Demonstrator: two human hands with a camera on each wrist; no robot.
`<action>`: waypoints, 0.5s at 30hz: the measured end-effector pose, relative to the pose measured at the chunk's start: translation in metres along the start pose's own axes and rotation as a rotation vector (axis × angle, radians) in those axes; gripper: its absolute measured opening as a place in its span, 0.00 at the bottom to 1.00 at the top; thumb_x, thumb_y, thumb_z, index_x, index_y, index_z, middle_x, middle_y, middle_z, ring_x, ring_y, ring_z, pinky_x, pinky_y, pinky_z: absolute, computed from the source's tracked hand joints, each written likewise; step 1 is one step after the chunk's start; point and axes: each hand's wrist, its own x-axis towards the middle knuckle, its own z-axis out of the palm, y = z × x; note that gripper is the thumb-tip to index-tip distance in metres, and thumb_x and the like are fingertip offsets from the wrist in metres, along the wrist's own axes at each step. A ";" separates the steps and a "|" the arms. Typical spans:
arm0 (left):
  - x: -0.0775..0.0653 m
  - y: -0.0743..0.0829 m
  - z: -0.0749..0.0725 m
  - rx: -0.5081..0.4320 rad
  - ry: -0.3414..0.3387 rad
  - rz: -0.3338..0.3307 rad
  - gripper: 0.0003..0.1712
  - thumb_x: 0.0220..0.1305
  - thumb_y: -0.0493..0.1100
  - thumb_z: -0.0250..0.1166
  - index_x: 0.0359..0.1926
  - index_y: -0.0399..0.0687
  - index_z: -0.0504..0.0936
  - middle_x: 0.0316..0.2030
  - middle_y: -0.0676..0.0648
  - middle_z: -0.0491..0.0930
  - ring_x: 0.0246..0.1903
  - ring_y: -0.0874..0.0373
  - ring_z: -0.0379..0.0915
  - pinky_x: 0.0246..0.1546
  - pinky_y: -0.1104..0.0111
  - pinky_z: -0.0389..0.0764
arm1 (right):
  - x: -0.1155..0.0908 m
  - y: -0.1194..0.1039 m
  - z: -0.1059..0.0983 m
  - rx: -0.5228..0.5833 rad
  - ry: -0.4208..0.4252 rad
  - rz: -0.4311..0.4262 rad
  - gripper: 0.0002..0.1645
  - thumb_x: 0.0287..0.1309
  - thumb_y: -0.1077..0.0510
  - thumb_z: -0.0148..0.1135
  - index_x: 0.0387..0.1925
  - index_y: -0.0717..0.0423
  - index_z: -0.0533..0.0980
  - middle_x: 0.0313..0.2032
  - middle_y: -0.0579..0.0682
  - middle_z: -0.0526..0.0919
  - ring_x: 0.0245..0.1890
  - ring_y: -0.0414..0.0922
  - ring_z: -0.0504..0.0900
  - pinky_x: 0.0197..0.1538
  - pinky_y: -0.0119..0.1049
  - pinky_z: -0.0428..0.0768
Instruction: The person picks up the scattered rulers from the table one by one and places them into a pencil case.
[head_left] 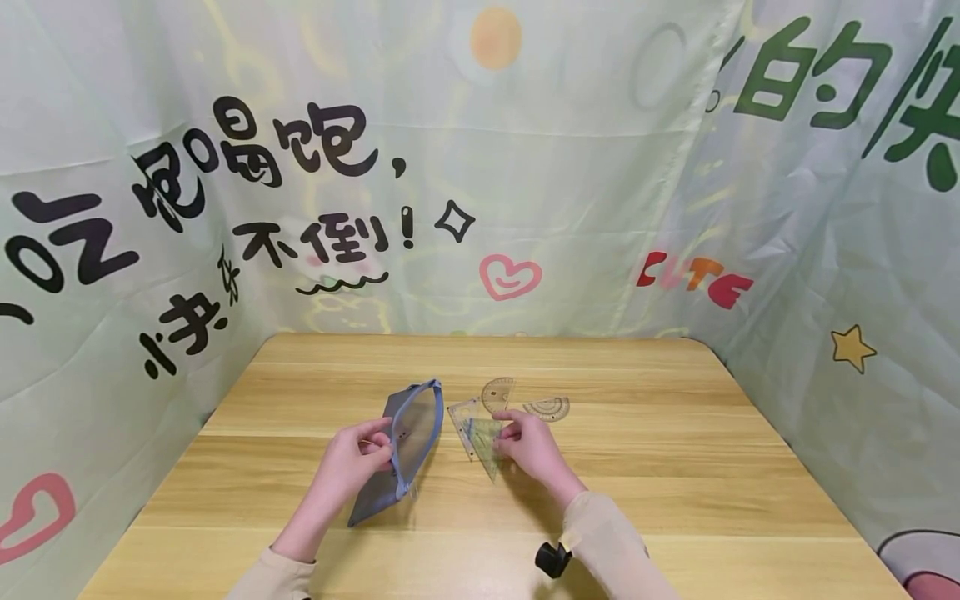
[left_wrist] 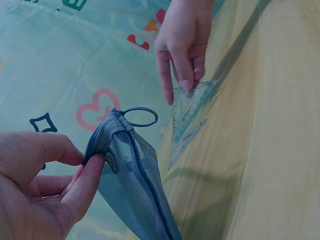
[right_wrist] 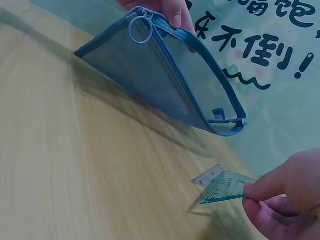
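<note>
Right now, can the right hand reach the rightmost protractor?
Probably yes: the rightmost protractor lies just beyond the right hand, nothing visibly blocking, though it pinches a green set square.

backdrop cloth (head_left: pixel 570 183) | black “吃饱喝饱, 快乐不倒!” (head_left: pixel 341 237) | multicoloured “CUTE” (head_left: pixel 726 290) | green “的快” (head_left: pixel 783 68)
</note>
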 end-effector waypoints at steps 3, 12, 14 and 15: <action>0.000 0.000 0.000 0.004 0.003 0.001 0.26 0.56 0.26 0.61 0.59 0.28 0.76 0.33 0.43 0.78 0.29 0.62 0.77 0.32 0.73 0.88 | 0.001 -0.001 0.000 0.006 0.005 -0.003 0.29 0.52 0.70 0.66 0.58 0.63 0.76 0.34 0.55 0.83 0.30 0.42 0.79 0.30 0.29 0.84; -0.001 0.001 0.000 0.002 0.007 -0.003 0.26 0.56 0.26 0.61 0.59 0.28 0.76 0.33 0.43 0.78 0.29 0.62 0.77 0.32 0.73 0.88 | 0.005 -0.006 -0.001 0.016 0.020 -0.022 0.29 0.51 0.70 0.67 0.58 0.61 0.76 0.32 0.54 0.83 0.30 0.42 0.78 0.32 0.27 0.82; -0.001 0.001 0.000 0.003 0.005 -0.002 0.27 0.56 0.26 0.61 0.59 0.28 0.76 0.33 0.43 0.78 0.29 0.61 0.78 0.32 0.73 0.89 | 0.006 -0.008 -0.001 0.025 0.018 -0.022 0.29 0.51 0.71 0.66 0.58 0.62 0.76 0.32 0.54 0.83 0.30 0.42 0.78 0.33 0.29 0.84; -0.001 0.001 0.000 0.003 0.003 -0.002 0.27 0.56 0.26 0.61 0.59 0.28 0.76 0.33 0.43 0.78 0.29 0.61 0.78 0.32 0.73 0.89 | 0.007 -0.009 -0.001 0.031 0.016 -0.022 0.29 0.52 0.71 0.66 0.58 0.62 0.76 0.32 0.54 0.83 0.30 0.42 0.79 0.33 0.30 0.85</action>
